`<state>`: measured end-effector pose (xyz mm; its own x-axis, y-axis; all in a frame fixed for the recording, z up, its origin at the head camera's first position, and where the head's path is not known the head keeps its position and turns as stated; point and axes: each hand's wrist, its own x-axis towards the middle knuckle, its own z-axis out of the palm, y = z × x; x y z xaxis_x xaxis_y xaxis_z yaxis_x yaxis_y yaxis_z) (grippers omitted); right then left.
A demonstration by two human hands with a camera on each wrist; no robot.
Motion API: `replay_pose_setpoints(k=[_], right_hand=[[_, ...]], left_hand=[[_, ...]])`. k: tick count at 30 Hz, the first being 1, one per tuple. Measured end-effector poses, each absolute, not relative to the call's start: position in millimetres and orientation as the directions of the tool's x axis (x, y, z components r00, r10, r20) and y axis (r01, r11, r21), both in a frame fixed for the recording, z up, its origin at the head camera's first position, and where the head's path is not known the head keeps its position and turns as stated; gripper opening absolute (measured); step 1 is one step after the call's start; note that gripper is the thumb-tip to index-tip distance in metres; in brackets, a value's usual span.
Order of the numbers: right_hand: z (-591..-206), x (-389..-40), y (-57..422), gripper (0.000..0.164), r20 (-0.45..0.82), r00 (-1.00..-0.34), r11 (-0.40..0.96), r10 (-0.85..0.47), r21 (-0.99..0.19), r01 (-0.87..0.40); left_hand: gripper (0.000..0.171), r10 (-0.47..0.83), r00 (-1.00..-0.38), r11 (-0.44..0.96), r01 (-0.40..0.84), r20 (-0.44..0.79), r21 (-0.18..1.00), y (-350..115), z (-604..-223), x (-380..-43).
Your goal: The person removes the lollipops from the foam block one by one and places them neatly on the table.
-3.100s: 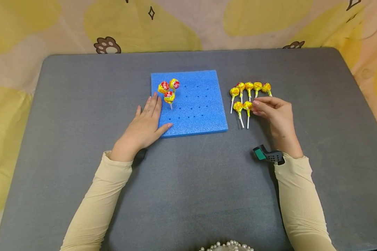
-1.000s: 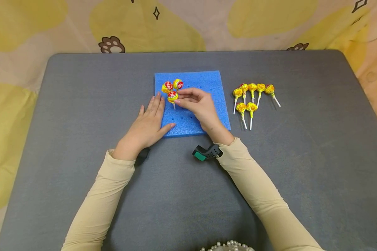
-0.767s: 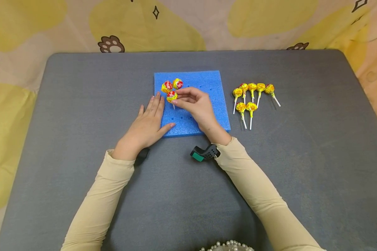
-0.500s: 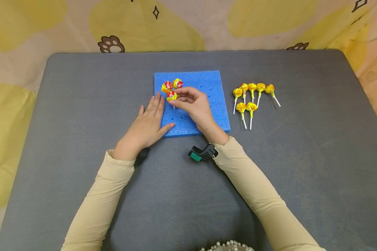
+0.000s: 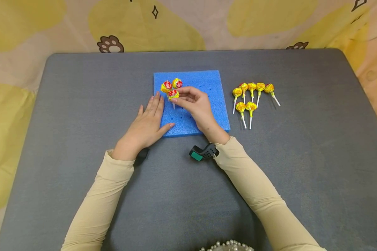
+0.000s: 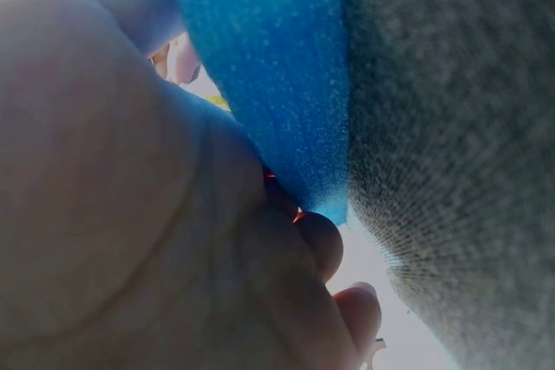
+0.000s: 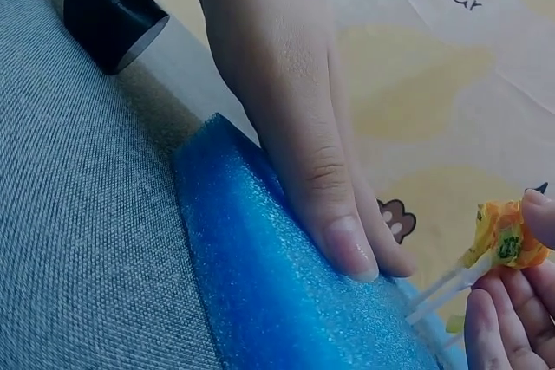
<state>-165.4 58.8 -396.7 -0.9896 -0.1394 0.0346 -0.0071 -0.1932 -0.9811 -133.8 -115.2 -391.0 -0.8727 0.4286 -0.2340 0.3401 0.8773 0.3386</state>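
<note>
A blue foam board with rows of small holes lies on the table. Three yellow-and-red wrapped lollipops stand near its upper left: a left one, a back one and a front one. My right hand pinches at the front lollipop's head between thumb and fingers; in the right wrist view a wrapped lollipop head sits between those fingers, with sticks reaching the foam. My left hand lies flat at the board's left edge, fingers straight, its thumb resting on the foam.
Several loose lollipops lie in two rows on the grey table, right of the board. A patterned yellow curtain hangs behind the table. A black wrist camera is strapped to my right wrist.
My right hand has come left from the loose lollipops to the board. In the last half second, the front lollipop's head has shifted slightly up and right. The left hand stays put.
</note>
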Motion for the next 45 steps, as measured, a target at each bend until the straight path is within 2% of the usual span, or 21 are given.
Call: replay_pose_setpoints(k=[13, 18, 30, 45], right_hand=[[-402.7, -163.0, 66.4, 0.027, 0.075, -0.993, -0.317, -0.089, -0.947, -0.043], [-403.3, -160.1, 70.8, 0.020, 0.087, -0.993, -0.408, -0.081, -0.912, -0.047], [-400.3, -147.6, 89.8, 0.032, 0.061, -0.994, -0.584, -0.093, -0.812, 0.005], [-403.3, -140.0, 106.0, 0.032, 0.050, -0.992, -0.677, -0.114, -0.735, 0.041]], left_hand=[[0.085, 0.430, -0.873, 0.876, 0.340, -0.232, 0.342, -113.2, -391.1, -133.4], [0.086, 0.429, -0.873, 0.876, 0.339, -0.233, 0.343, -112.0, -390.8, -133.4], [0.086, 0.427, -0.872, 0.880, 0.340, -0.240, 0.332, -110.9, -390.7, -133.6], [0.085, 0.432, -0.870, 0.876, 0.342, -0.237, 0.341, -114.2, -390.6, -133.3]])
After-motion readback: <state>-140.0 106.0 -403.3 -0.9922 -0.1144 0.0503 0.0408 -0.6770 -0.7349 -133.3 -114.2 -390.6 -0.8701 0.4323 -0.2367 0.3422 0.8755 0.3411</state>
